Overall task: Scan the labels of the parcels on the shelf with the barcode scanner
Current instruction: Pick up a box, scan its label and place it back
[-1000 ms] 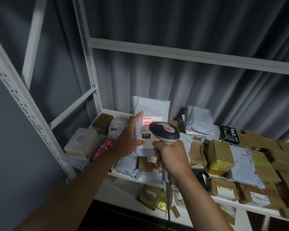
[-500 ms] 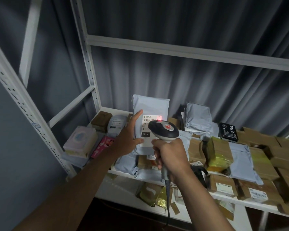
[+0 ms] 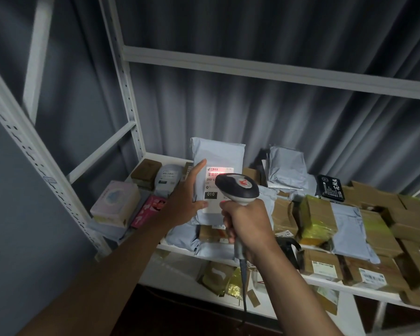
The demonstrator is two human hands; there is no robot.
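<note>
A grey mailer parcel [image 3: 218,156] stands upright over the shelf, its white label [image 3: 212,187] facing me, marked 010. My left hand [image 3: 184,198] holds the parcel by its left edge, thumb across the label's lower left corner and a finger up along the side. My right hand [image 3: 246,221] grips the handle of a black and grey barcode scanner [image 3: 237,187] held just in front of the label. Red scanner light glows on the barcode at the label's top. The scanner's head hides the label's right part.
The white metal shelf [image 3: 177,249] carries several brown boxes [image 3: 321,264], grey mailers [image 3: 349,226], a black packet [image 3: 330,187], a pink packet [image 3: 148,209] and a pale box [image 3: 117,202]. A lower shelf holds gold packets [image 3: 233,284]. Shelf uprights [image 3: 129,93] stand at the left, a grey curtain behind.
The view has shifted slightly. Both hands, the parcel and the scanner keep the same pose, and the red light stays on the barcode.
</note>
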